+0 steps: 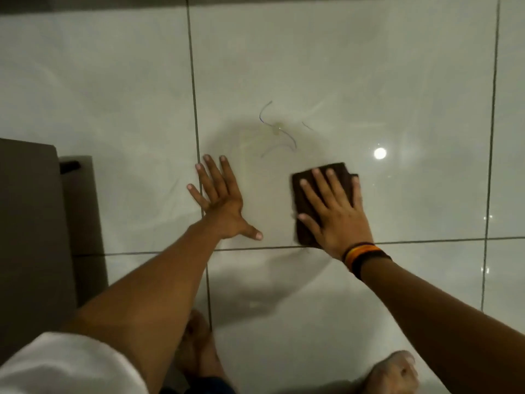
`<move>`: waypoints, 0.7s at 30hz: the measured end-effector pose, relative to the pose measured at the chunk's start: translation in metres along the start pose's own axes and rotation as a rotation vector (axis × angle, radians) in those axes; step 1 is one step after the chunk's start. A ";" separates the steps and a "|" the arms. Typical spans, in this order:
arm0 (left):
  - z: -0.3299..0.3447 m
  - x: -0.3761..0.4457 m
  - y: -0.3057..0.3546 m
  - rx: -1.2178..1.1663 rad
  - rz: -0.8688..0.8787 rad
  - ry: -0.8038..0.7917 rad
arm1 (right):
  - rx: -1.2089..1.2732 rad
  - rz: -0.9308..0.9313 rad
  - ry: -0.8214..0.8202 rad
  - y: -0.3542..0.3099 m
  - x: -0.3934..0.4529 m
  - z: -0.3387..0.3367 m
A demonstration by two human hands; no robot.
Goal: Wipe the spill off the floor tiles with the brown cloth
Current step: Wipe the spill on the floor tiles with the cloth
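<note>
A folded brown cloth (305,206) lies flat on the glossy white floor tiles (369,81). My right hand (335,214) presses down on it with the fingers spread, a striped band on the wrist. Just beyond the cloth, up and to the left, is the spill (277,129): a faint yellowish wet patch with thin bluish lines around it. My left hand (220,199) rests flat on the tile to the left of the cloth, fingers apart, holding nothing.
A dark brown piece of furniture (31,223) stands at the left edge. Grey grout lines (196,123) cross the floor. My bare feet (196,345) show at the bottom. A lamp's reflection (380,153) glares right of the cloth.
</note>
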State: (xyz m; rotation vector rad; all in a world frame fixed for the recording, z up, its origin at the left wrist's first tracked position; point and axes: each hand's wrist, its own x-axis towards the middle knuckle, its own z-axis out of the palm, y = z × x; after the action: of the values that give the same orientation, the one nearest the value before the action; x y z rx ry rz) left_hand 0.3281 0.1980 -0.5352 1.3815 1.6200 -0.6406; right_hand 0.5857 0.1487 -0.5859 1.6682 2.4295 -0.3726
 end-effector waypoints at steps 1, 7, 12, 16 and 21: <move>-0.002 -0.001 0.002 -0.001 -0.013 0.000 | 0.009 0.100 -0.008 0.013 0.002 -0.005; 0.003 0.008 -0.003 -0.012 -0.007 0.031 | 0.141 0.554 0.116 -0.001 0.131 -0.029; 0.001 0.007 -0.001 -0.027 -0.023 0.022 | -0.027 -0.075 0.053 -0.035 0.100 -0.017; 0.000 0.006 -0.001 -0.027 -0.006 0.008 | -0.015 0.043 0.009 0.015 0.051 -0.019; 0.008 0.014 -0.006 -0.037 0.003 0.053 | 0.127 0.431 0.126 0.002 0.155 -0.035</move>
State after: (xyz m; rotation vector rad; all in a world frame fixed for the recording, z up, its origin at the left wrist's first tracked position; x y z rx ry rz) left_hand 0.3246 0.1964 -0.5517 1.3841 1.6637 -0.5739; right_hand 0.5321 0.2978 -0.5960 2.2635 2.0762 -0.3702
